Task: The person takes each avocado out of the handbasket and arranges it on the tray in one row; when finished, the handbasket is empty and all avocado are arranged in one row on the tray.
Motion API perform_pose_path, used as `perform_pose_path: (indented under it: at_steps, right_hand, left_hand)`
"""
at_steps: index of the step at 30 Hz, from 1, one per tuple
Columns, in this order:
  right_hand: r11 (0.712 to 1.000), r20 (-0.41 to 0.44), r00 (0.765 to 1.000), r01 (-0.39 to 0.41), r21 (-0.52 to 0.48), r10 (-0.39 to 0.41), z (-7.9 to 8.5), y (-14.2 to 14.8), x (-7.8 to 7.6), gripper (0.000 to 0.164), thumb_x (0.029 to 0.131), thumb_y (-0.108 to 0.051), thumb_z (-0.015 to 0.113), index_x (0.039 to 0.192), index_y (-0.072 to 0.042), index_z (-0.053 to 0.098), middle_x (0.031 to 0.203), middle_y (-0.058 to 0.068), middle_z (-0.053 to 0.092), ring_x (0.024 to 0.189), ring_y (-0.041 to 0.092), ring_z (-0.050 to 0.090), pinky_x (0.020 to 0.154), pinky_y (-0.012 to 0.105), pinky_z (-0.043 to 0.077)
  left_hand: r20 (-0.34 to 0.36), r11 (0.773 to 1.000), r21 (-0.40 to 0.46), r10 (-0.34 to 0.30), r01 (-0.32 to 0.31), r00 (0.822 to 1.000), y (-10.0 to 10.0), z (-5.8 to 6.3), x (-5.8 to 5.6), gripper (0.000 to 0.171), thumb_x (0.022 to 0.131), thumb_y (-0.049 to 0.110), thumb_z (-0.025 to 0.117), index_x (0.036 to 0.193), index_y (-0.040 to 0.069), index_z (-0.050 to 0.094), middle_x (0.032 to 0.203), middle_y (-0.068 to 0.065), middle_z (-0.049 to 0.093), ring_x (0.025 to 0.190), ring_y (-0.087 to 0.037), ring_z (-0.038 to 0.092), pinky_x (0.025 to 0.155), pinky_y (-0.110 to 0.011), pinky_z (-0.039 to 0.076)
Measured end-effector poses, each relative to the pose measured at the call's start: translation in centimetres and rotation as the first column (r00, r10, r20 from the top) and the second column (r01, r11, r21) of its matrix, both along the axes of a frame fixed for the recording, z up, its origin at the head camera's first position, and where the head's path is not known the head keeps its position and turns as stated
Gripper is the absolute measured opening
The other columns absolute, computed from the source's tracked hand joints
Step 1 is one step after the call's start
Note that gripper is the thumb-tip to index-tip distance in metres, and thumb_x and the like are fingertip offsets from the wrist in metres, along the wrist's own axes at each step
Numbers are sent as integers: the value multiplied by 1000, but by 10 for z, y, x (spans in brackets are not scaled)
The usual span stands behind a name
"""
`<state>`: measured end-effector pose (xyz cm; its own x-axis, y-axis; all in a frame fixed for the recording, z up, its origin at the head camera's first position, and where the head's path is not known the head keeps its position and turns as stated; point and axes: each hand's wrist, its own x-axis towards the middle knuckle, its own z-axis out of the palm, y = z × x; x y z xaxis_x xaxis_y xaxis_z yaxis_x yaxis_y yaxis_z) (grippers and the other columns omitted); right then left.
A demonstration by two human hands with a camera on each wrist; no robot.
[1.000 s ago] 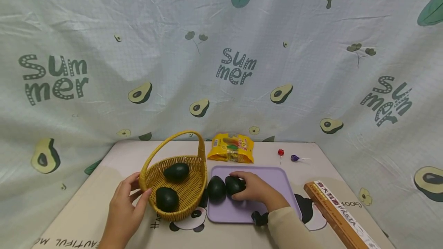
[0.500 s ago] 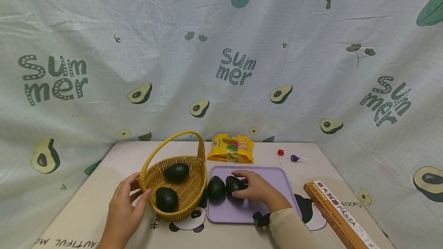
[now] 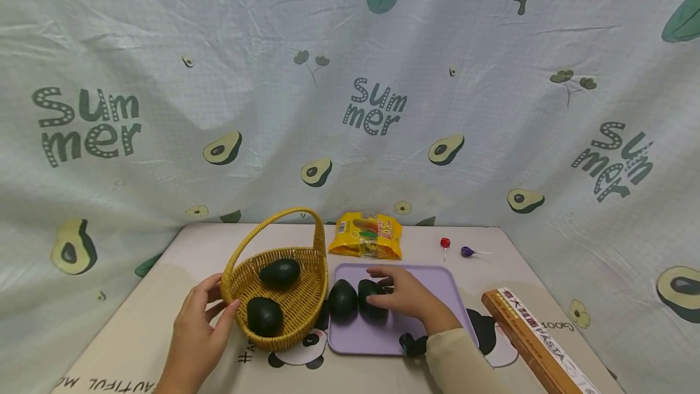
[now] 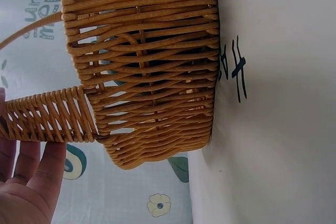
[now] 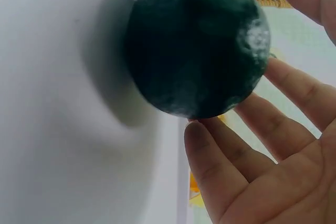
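Note:
My left hand (image 3: 197,327) pinches the base of the handle of a yellow wicker basket (image 3: 281,342) between thumb and fingers. Inside the basket lie two dark green avocados, one at the back (image 3: 279,273) and one in front (image 3: 265,316). On the lilac tray (image 3: 426,297), two more avocados sit side by side. My right hand (image 3: 407,297) is around the right-hand avocado (image 3: 365,294) with loosely bent fingers. In the right wrist view its thumb stands off from that avocado (image 5: 197,45), while fingertips lie close against its side. The other tray avocado (image 3: 343,301) is to the left.
Behind the tray lies a yellow snack bag (image 3: 366,236). A red lollipop (image 3: 445,242) and a purple lollipop (image 3: 467,252) lie at the back right. A long pasta box (image 3: 533,339) lies right of the tray. A printed cloth (image 3: 350,187) hangs behind the table.
My right hand has loosened from the avocado: fingers and thumb have spread and drawn slightly right, and the avocado rests on the tray. My left hand and the basket have stayed put.

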<state>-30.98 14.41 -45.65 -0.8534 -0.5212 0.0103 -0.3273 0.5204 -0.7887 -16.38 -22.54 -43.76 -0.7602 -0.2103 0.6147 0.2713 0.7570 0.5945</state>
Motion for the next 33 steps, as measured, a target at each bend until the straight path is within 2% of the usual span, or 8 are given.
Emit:
perform_pose_path:
  at_steps: [5,7,11,17,23,29,33]
  right_hand:
    - [1000,-3,1000,6,-8,-6,7,-2,1,65,88,-35,80,143,-7,57,144,15,60,128,38,59,111,58,50]
    - [1000,-5,1000,7,-21,-7,10,-2,1,64,89,-33,80,143,-8,57,144,16,59,129,38,58,112,59,48]
    - [998,-4,1000,18,-53,-18,20,-6,0,60,90,-33,79,143,-13,59,144,15,60,131,37,57,114,59,46]
    - [997,-32,999,32,-73,-34,38,-15,-1,55,89,-33,80,139,-17,62,139,6,63,129,32,59,115,54,48]
    - [997,-59,998,-1,-72,-4,53,-28,-6,55,90,-33,80,139,-19,62,139,2,64,131,29,58,117,51,47]
    - [994,-69,997,-37,-101,30,65,-43,-12,54,90,-33,80,138,-18,63,139,1,64,130,29,59,117,51,47]
    - [994,-84,995,-67,-89,60,69,-51,-13,53,90,-35,79,138,-19,63,138,-1,64,130,31,60,114,50,49]
  left_hand:
    - [18,1000,-4,11,-11,1000,0,-1,-1,63,86,-4,79,141,3,49,120,-9,58,108,-23,62,84,-29,63]
    - [17,1000,-4,11,-11,1000,0,-1,-1,64,85,-5,79,141,3,49,119,-9,58,107,-23,62,84,-30,63]
    - [12,1000,-5,11,-11,1000,-1,-1,-1,64,84,-5,80,140,2,50,118,-10,58,106,-24,63,83,-38,63]
    - [12,1000,12,7,-7,1000,-2,0,-2,63,85,-4,80,140,2,50,118,-10,58,106,-25,64,84,-36,63]
    - [6,1000,20,1,-1,1000,-3,0,-2,62,86,-3,80,140,3,50,118,-10,58,106,-23,63,84,-37,63]
    - [-1,1000,18,6,-6,1000,-3,0,-2,61,85,-3,80,139,4,51,118,-7,59,105,-7,57,84,-34,63]
    - [0,1000,19,10,-10,1000,-3,0,-2,62,85,-4,80,139,3,51,118,-8,59,105,-11,59,84,-34,63]
